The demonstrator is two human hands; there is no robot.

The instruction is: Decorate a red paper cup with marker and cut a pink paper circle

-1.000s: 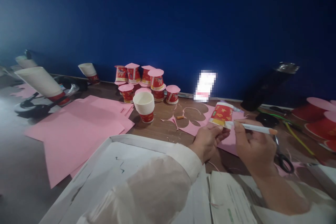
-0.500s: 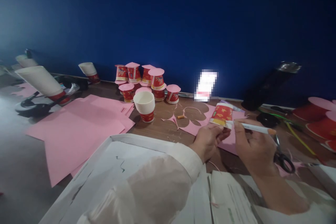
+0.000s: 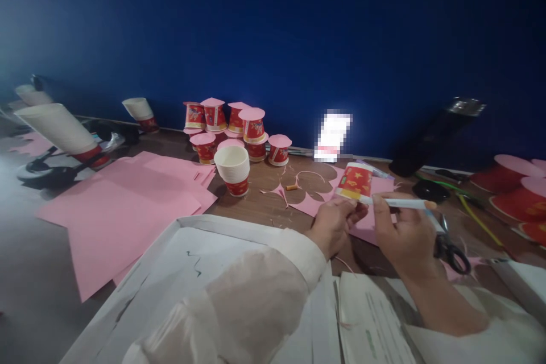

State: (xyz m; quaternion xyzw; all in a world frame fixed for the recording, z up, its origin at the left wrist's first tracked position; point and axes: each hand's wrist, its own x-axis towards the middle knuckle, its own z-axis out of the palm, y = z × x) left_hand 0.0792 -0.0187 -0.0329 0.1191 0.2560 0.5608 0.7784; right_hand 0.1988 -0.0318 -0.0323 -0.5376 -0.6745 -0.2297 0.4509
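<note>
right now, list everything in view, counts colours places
held cup: one, red and white, right
pen-like tool: one, white, beside that cup
pink-topped cups: about ten, red, back centre
cup stacks: at least three, white and red, left to centre
paper sheets: several, pink, left
cut scraps: several, pink, centre to right
scissors: one pair, black handles, right
dark cylinder: one, black, back right
blurred panel: one, white, back
disc-topped shapes: several, red and pink, right edge
cord: count unclear, green and yellow, right
tray: one, white, front
packets: count unclear, white, front right
dark objects: count unclear, black, far left
table: one, brown, below
wall: one, blue, behind
left hand: one, holding cup
right hand: one, holding tool
</note>
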